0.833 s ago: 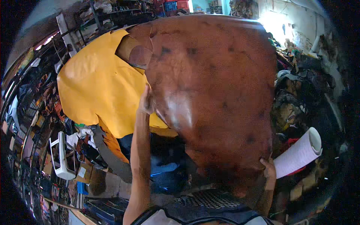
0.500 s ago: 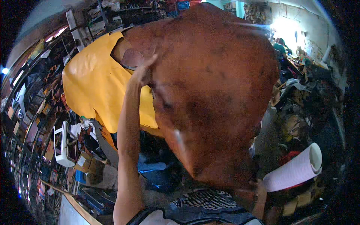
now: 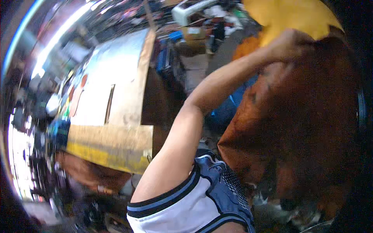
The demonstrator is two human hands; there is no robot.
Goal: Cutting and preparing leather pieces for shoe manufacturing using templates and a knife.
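A large brown leather hide (image 3: 307, 116) spreads over the right side, its lower edge coming to a folded corner near my body. My left arm reaches up and to the right, and my left hand (image 3: 293, 44) is at the hide's upper edge. Its fingers look curled onto the leather, though motion blurs them. Just beyond that hand lies a yellow leather hide (image 3: 291, 17), partly overlapped by the brown one. My right hand is out of view.
To my left stands a workbench with a pale, shiny top and a wooden edge (image 3: 108, 136). Behind it are a blue crate-like object (image 3: 165, 56), a cardboard box (image 3: 194, 34) and a white plastic frame (image 3: 190, 11). Brown leather (image 3: 93, 171) hangs below the bench.
The view has swung left, bringing the workbench in and shifting both hides to the right. My left hand has changed from a spread thumb to curled fingers. My right hand has left the picture.
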